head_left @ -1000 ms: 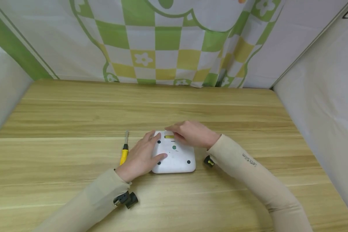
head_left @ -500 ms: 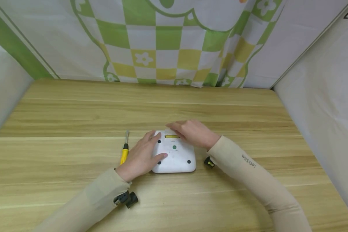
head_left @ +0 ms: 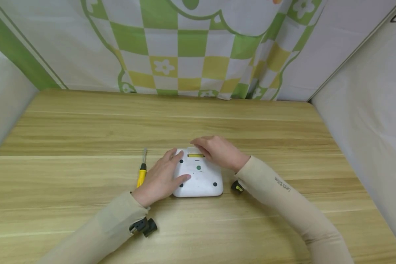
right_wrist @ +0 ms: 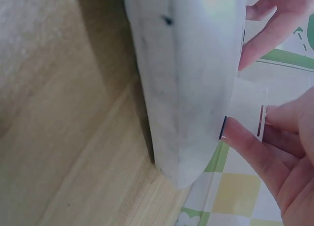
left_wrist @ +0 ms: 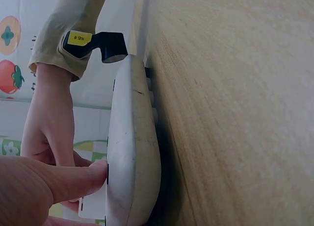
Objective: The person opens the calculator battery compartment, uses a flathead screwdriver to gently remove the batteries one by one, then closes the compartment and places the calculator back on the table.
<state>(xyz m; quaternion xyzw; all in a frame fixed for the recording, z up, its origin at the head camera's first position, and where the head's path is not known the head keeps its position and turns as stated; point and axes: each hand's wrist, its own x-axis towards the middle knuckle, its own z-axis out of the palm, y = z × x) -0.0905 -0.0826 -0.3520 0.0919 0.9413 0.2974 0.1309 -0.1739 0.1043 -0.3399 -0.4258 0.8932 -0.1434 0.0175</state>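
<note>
A white calculator lies face down on the table, with round black feet on its back and keys showing beneath it in the left wrist view. My left hand rests spread over its left side, the thumb pressing on the back. Near the far edge a slot shows a yellow battery. With thumb and fingers, my right hand pinches a thin white battery cover, which stands up from the back at that slot. The fingers partly hide the cover in the head view.
A screwdriver with a yellow and black handle lies left of the calculator, beside the left hand. Wrist cameras sit on both sleeves. A checkered curtain hangs behind the wooden table.
My right hand has shifted slightly right, uncovering more of the yellow battery, and the cover tilts more upright. The left hand and calculator hold still.
</note>
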